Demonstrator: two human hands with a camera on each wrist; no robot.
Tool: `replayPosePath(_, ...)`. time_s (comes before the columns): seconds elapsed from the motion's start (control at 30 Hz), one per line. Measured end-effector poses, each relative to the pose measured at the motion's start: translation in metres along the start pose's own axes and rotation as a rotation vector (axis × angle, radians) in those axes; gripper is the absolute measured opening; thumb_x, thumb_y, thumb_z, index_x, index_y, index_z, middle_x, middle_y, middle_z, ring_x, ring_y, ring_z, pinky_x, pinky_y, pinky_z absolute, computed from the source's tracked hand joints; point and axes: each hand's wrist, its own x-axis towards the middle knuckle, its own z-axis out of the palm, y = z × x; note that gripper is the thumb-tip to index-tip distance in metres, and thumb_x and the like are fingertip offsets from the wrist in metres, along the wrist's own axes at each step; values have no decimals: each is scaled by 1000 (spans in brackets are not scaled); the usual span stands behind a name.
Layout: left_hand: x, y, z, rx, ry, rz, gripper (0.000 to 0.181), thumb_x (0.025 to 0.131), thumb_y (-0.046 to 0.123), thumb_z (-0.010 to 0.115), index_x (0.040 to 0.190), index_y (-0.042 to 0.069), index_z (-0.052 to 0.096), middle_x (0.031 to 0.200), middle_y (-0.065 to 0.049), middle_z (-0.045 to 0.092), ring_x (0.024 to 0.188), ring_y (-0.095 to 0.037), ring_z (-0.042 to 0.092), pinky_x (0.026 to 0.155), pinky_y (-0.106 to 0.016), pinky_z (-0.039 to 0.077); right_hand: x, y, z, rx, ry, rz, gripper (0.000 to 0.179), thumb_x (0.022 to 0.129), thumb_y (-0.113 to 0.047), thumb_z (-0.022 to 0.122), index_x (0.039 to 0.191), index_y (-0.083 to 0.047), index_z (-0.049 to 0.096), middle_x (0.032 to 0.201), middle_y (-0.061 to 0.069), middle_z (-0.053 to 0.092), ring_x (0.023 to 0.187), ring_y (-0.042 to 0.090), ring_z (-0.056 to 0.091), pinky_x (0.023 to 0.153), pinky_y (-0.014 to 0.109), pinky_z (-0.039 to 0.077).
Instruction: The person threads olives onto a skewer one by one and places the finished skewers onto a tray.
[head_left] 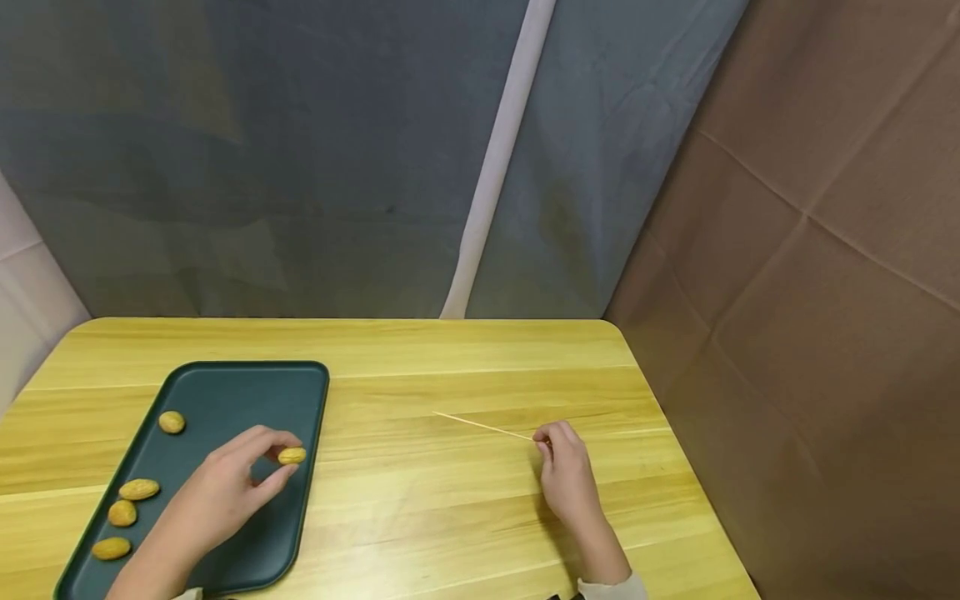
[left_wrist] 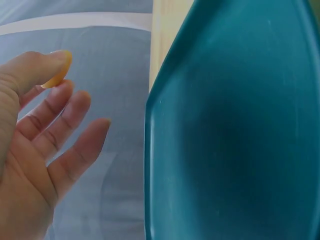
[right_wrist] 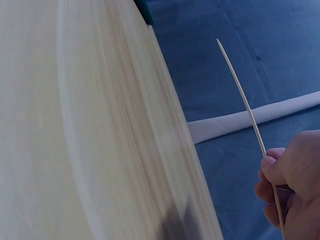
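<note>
Over the right part of the dark green tray, my left hand pinches a small oval yellow fruit between thumb and fingertips. The left wrist view shows the fruit under the thumb tip, with the other fingers spread loosely. My right hand holds a thin bamboo skewer over the right side of the table. In the right wrist view the skewer runs through the curled fingers, its bare pointed tip facing away from the hand. A wide stretch of table lies between the hands.
Several similar yellow fruits, among them one at the back and one at the front, lie along the tray's left side. Under everything is a wood-grain table. Grey cloth hangs behind it, brown cloth on the right.
</note>
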Motion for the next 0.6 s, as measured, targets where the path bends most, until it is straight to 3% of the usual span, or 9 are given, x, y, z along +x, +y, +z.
replayPosePath(0.43, 4, 4, 10, -37, 64, 62, 35, 76, -1, 87, 103, 14, 71, 96, 8, 58, 81, -12, 58, 55, -22, 49, -3, -7, 3, -13, -21, 1, 15, 92, 5, 69, 98, -7, 63, 95, 0, 61, 88, 16, 60, 79, 36, 53)
replayPosePath(0.6, 4, 4, 14, -43, 81, 45, 33, 74, 3, 90, 97, 16, 70, 104, 1, 61, 83, -18, 61, 57, -24, 54, -3, -7, 4, -22, -26, -4, 14, 93, 4, 69, 98, -8, 63, 96, 0, 62, 89, 16, 60, 81, 37, 52)
